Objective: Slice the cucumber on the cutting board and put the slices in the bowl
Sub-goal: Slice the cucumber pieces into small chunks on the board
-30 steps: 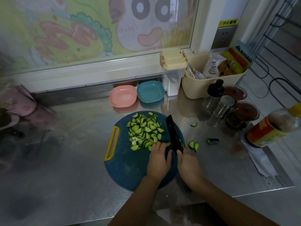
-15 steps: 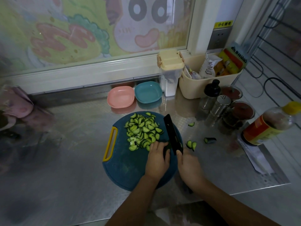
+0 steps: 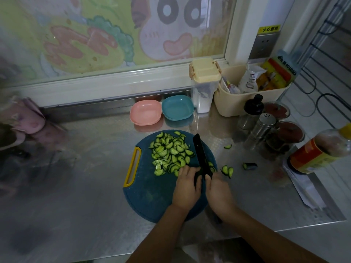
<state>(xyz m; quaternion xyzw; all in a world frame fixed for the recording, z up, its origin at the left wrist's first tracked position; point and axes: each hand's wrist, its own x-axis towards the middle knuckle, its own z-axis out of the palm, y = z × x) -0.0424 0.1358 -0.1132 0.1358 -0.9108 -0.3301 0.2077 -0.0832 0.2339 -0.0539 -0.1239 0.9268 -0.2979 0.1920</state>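
Note:
A round blue cutting board (image 3: 150, 194) with a yellow handle lies on the steel counter. A heap of half-moon cucumber slices (image 3: 169, 151) covers its far part. A black knife (image 3: 201, 154) stands blade-down on the board right of the heap. My right hand (image 3: 218, 192) grips its handle. My left hand (image 3: 187, 188) rests curled on the board next to the blade, its fingertips over what is left of the cucumber, which is mostly hidden. A pink bowl (image 3: 145, 112) and a blue bowl (image 3: 177, 107) stand behind the board.
A few slices (image 3: 227, 170) and a cucumber end (image 3: 249, 166) lie on the counter right of the board. Shakers (image 3: 260, 128), jars, a large oil bottle (image 3: 319, 150), a beige basket (image 3: 237, 103) and a lidded container (image 3: 204, 88) crowd the right side. The counter edge runs near my arms.
The view has shifted slightly; the knife and both hands stay in much the same place by the slice heap.

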